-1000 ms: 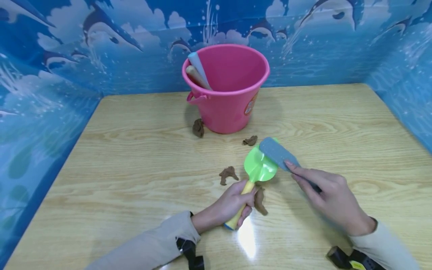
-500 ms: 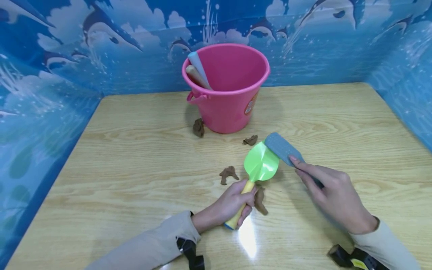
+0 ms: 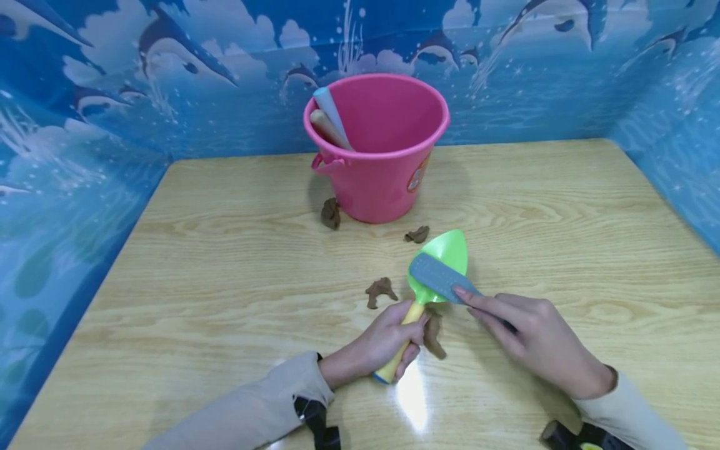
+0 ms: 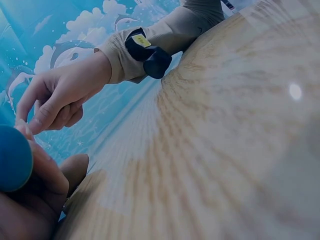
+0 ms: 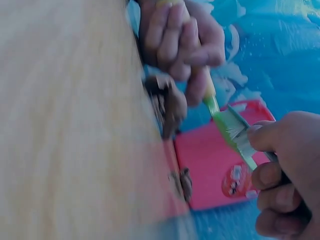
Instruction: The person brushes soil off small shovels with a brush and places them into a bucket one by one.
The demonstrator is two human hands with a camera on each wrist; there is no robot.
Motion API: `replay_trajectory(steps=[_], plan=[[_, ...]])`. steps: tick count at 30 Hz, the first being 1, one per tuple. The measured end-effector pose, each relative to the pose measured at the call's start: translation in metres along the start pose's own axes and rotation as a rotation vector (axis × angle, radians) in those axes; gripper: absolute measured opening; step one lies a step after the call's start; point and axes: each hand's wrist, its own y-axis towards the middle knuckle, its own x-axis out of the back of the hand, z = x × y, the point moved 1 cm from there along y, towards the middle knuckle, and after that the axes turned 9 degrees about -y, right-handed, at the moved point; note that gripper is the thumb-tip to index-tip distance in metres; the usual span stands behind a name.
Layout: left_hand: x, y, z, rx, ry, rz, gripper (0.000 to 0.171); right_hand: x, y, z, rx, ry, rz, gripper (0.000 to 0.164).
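My left hand (image 3: 388, 337) grips the yellow handle of a green toy shovel (image 3: 454, 249), its blade raised and tilted in front of me. Pinched in my right hand (image 3: 537, 340) is a blue-grey brush (image 3: 435, 276), lying across the blade. White bristles (image 5: 239, 135) show on its underside in the right wrist view, facing the green blade. The handle's round blue end (image 4: 14, 159) sticks out of my left fist in the left wrist view. A brown clay-like lump (image 3: 433, 337) lies on the table right beside my left fingers, partly hidden by them.
A pink bucket (image 3: 377, 187) stands at the back of the wooden table (image 3: 225, 262), two handles leaning inside it. Other brown lumps lie near its base (image 3: 330, 214), before it (image 3: 417, 235) and left of the shovel (image 3: 380, 292). Dolphin-print sheeting (image 3: 236, 94) encloses the table's back and sides.
My right hand first drew the brush up to the blade's right edge, then swept it back down and left over the blade's lower part. The left hand and shovel stay put.
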Motion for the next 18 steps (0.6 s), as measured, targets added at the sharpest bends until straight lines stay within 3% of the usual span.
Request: replay_trajectory(steps=[5, 10, 14, 18], plan=[[-0.001, 0.000, 0.000, 0.010, 0.007, -0.012, 0.011, 0.012, -0.001, -0.016, -0.099, -0.070, -0.013, 0.029], [-0.001, -0.001, 0.000, 0.017, 0.009, -0.022, 0.012, 0.017, -0.002, -0.025, -0.131, -0.072, -0.107, 0.031], [-0.001, -0.001, -0.001, 0.004, 0.011, -0.004, 0.015, 0.013, -0.001, -0.019, -0.074, -0.052, -0.161, 0.043], [0.000, -0.001, 0.000, 0.004, 0.012, 0.002, 0.012, 0.005, 0.001, -0.005, 0.033, 0.018, -0.096, 0.039]])
